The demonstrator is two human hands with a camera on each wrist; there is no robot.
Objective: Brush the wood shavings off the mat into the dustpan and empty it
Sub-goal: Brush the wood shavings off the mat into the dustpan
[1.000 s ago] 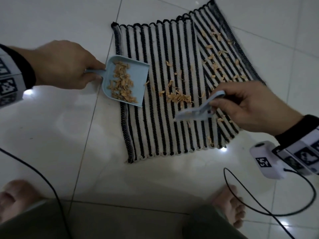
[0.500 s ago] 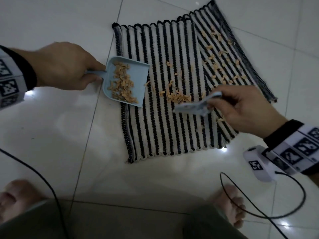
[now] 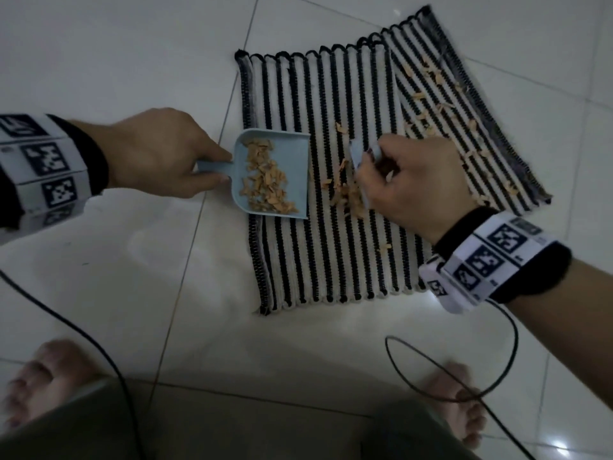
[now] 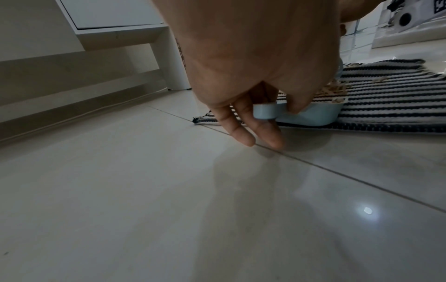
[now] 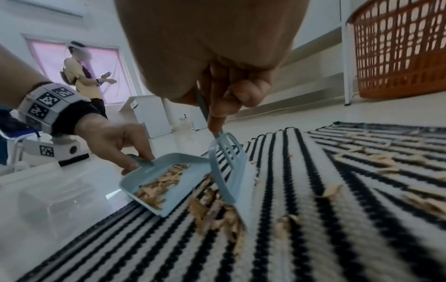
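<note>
A black-and-white striped mat (image 3: 331, 254) (image 5: 301, 219) lies on the tiled floor. My left hand (image 3: 159, 154) (image 4: 253, 72) grips the handle of a pale blue dustpan (image 3: 292, 167) (image 4: 313, 114) (image 5: 169, 171) resting on the mat's left edge, with a heap of wood shavings (image 3: 265, 180) in it. My right hand (image 3: 411, 180) (image 5: 217, 57) grips a pale blue brush (image 3: 356, 154) (image 5: 229, 167) held upright just right of the pan's mouth. A pile of shavings (image 3: 346, 194) (image 5: 217, 213) sits between brush and pan. More loose shavings (image 3: 431, 111) lie on the mat's far right part.
My bare feet (image 3: 461, 403) and trouser legs are at the bottom, with black cables (image 3: 497, 360) looping over the floor. An orange basket (image 5: 398, 47) stands beyond the mat. A white cabinet leg (image 4: 169, 63) and another person (image 5: 84, 72) are in the background.
My right hand has swept the brush left across the mat, pushing a pile of shavings close to the dustpan's mouth. The left hand and the pan have barely shifted.
</note>
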